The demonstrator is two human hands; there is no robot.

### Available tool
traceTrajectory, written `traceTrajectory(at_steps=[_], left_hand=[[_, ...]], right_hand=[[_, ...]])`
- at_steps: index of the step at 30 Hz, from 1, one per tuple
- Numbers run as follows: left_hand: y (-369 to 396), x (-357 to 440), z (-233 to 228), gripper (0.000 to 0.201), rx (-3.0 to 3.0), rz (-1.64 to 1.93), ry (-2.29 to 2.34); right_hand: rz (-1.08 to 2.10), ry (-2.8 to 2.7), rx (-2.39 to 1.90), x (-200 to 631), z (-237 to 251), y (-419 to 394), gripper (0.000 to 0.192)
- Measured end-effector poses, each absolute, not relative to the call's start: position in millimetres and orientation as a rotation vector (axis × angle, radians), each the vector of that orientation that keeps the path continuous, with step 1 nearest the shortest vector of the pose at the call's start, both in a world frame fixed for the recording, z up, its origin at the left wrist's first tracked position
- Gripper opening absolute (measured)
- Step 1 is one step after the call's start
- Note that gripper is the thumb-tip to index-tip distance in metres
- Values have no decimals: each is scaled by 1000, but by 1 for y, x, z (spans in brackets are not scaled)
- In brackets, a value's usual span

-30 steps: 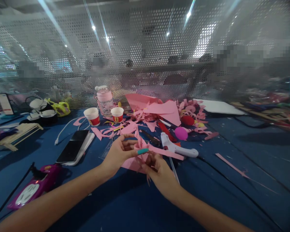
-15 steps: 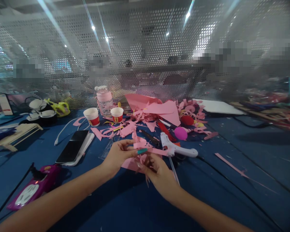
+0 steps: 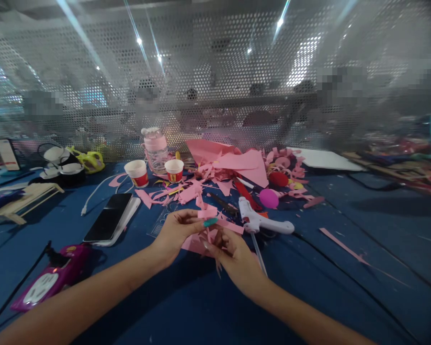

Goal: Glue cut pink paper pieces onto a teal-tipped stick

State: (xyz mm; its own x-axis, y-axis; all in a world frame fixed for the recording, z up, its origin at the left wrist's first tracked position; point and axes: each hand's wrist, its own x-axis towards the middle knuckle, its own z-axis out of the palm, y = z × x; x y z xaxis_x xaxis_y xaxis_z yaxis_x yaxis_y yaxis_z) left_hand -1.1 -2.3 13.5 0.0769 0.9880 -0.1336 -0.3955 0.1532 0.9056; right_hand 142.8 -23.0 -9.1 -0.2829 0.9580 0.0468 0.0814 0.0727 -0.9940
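Observation:
Both hands meet over the middle of the blue table, working on a pink paper strip (image 3: 230,225). My left hand (image 3: 177,235) pinches it between thumb and fingers; the thumb has a teal nail. Close beside it, my right hand (image 3: 233,254) has its fingers curled in around the lower part of the same pink paper, partly hiding it. Under the hands lies a larger pink paper sheet (image 3: 192,244). Just to the right rests a white glue gun (image 3: 267,223), a clear glue stick (image 3: 259,254) jutting from it toward me.
Behind the hands spreads a heap of pink paper scraps (image 3: 233,165). Paper cups (image 3: 136,173) and a clear bottle (image 3: 155,151) stand at the back left. A phone (image 3: 109,218) and a purple power strip (image 3: 53,275) lie left. The gun's black cord (image 3: 345,270) runs right.
The pink strip has shifted slightly between my fingers, its right end now drawn a little to the left. Both hands stay in nearly the same place.

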Motion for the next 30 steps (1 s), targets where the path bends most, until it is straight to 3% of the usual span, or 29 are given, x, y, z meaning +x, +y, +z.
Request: traceTrajectory(at_steps=[30], left_hand=[[-2,0,7,28,779,1216,864]], right_hand=[[1375,-1546,-1029,142,-11,-23,27]])
